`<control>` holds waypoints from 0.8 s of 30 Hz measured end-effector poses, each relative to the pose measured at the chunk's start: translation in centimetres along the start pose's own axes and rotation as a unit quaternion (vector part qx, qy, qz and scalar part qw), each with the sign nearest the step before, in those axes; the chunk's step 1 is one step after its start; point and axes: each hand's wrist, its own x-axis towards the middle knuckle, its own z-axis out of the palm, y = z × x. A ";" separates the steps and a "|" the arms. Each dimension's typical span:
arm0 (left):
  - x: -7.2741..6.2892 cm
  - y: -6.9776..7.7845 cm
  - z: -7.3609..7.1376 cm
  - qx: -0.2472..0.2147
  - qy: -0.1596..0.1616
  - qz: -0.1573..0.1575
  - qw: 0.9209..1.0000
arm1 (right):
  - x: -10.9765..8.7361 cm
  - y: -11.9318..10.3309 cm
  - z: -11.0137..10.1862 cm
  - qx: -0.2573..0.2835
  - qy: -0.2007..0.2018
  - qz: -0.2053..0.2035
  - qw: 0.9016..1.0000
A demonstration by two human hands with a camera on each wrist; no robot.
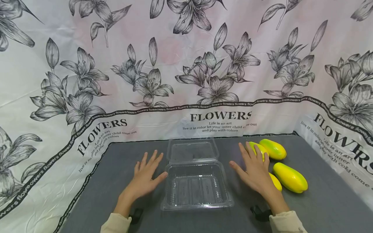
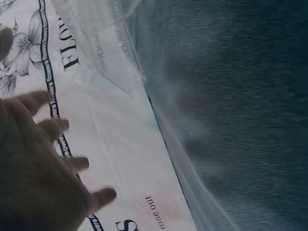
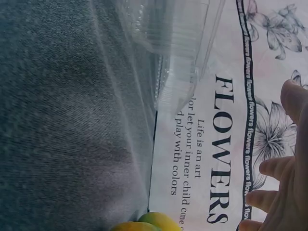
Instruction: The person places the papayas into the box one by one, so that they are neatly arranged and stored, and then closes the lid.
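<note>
A clear plastic clamshell box lies on the grey table with nothing in it, its lid folded back away from me. Left of the box is my left hand, fingers spread and holding nothing, thumb near the box's side. My right hand hovers to the right of the box, also spread. Behind and beside it are several yellow-green mangoes, some partly covered by the hand. In the left wrist view the left hand has its fingers apart; the right hand appears likewise in the right wrist view.
The grey table ends at a hanging white cloth with printed flowers and lettering, which stands behind it and along both sides. Another mango lies toward the back right. Dark straps sit at the wrists.
</note>
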 end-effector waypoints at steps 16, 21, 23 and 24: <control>-1.8 -1.2 1.1 -0.088 -0.088 0.080 0.989 | -1.0 0.5 1.0 0.058 0.015 -0.062 0.996; -1.8 -1.3 1.5 -0.089 -0.079 0.086 0.989 | -1.2 0.3 1.2 0.070 0.012 -0.063 0.995; -1.8 -1.5 1.6 -0.085 -0.074 0.089 0.990 | -1.3 0.3 1.2 0.072 0.008 -0.061 0.995; -1.8 -1.6 1.7 -0.083 -0.071 0.090 0.990 | -1.3 0.3 1.2 0.073 0.007 -0.060 0.996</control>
